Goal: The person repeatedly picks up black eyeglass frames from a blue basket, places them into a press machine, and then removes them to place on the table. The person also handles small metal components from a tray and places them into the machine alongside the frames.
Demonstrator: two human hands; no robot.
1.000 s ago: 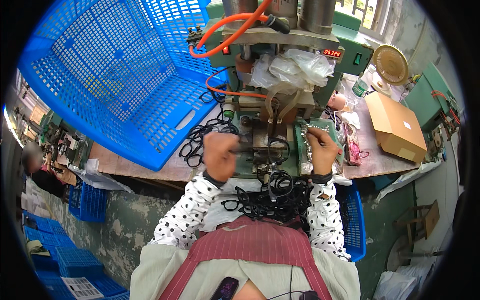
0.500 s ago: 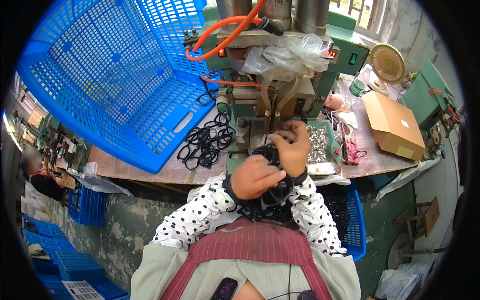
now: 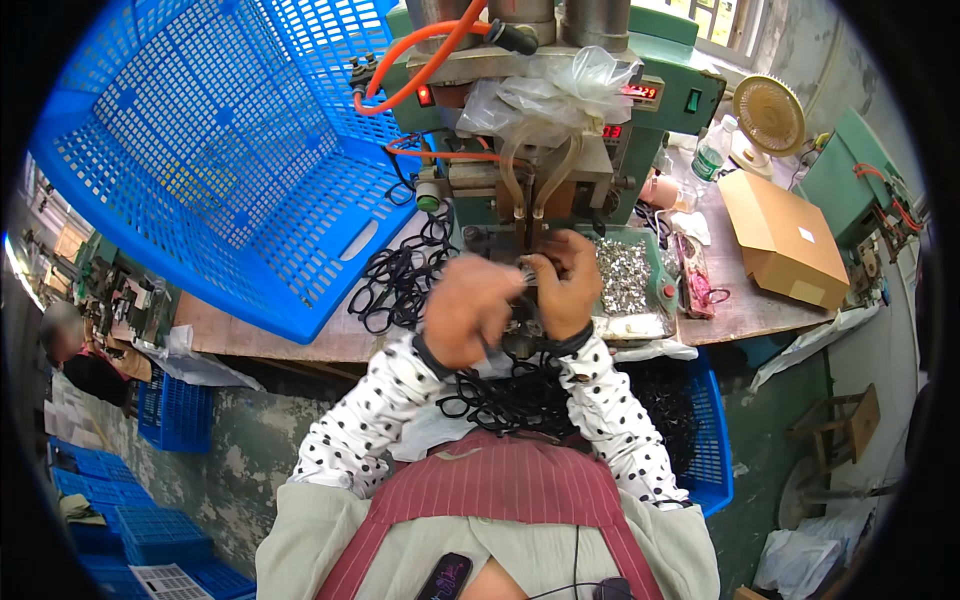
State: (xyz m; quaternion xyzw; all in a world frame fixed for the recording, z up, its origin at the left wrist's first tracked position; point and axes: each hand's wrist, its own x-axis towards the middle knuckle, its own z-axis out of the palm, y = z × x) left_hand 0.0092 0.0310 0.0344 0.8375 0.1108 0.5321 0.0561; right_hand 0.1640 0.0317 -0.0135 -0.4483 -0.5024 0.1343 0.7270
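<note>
My left hand (image 3: 468,308) and my right hand (image 3: 566,284) are raised close together in front of a green press machine (image 3: 560,120), fingers pinched on a thin black elastic loop (image 3: 522,290) held between them. A pile of black loops (image 3: 398,285) lies on the wooden bench to the left. More black loops (image 3: 510,395) hang in a bunch over my lap below my wrists. A metal tray of small silver clips (image 3: 625,275) sits just right of my right hand.
A large blue plastic crate (image 3: 210,160) leans tilted on the bench at left. A cardboard box (image 3: 780,240), a small fan (image 3: 768,115) and a plastic bottle (image 3: 710,155) stand at right. A blue basket (image 3: 705,440) sits below the bench. Another person (image 3: 75,350) sits far left.
Both hands were apart on the bench a second ago, then came together and rose toward the machine's head. The left hand shifted right and up with the loop.
</note>
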